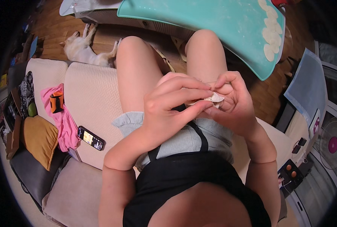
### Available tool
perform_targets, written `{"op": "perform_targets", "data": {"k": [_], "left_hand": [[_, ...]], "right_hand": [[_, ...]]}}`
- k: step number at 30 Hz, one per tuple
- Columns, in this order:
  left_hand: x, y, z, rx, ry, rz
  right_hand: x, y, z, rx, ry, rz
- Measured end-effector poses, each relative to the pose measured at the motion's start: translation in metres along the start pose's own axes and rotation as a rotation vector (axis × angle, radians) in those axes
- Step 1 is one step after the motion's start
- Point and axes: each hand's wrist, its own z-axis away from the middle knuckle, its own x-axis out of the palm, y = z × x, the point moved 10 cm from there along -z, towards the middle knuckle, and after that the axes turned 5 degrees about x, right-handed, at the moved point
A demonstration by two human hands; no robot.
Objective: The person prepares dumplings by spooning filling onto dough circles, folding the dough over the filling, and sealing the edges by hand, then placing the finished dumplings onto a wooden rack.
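Note:
Between my two hands, above my lap, is a small piece of folded pale dough (216,98), likely a dumpling. My left hand (171,99) pinches its edge with thumb and fingertips from the left. Cupped around its other side, my right hand (233,99) holds it with the thumb at the near edge. Fingers hide much of the dough, and any filling inside cannot be made out clearly. Ahead, overlapping round dough wrappers (272,31) lie along the right side of a floured turquoise mat (202,14).
The mat covers a low table. A dog (82,49) lies on the wooden floor. On the sofa (91,82) to my left are a phone (91,138), a pink cloth (65,129), an orange-and-black pouch (56,102) and a mustard cushion (39,139). A fan (332,144) stands at right.

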Motion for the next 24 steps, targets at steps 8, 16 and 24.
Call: {"op": "perform_targets", "data": {"k": [8, 16, 24], "left_hand": [[0.007, 0.005, 0.001, 0.036, -0.126, -0.070], [-0.015, -0.013, 0.021, -0.051, 0.172, 0.204], [-0.018, -0.001, 0.020, 0.162, 0.084, 0.048]], "right_hand": [[0.003, 0.002, -0.002, 0.022, -0.029, 0.109], [-0.001, 0.007, 0.000, 0.037, 0.020, -0.161], [0.008, 0.005, -0.002, 0.036, -0.089, -0.189]]}}
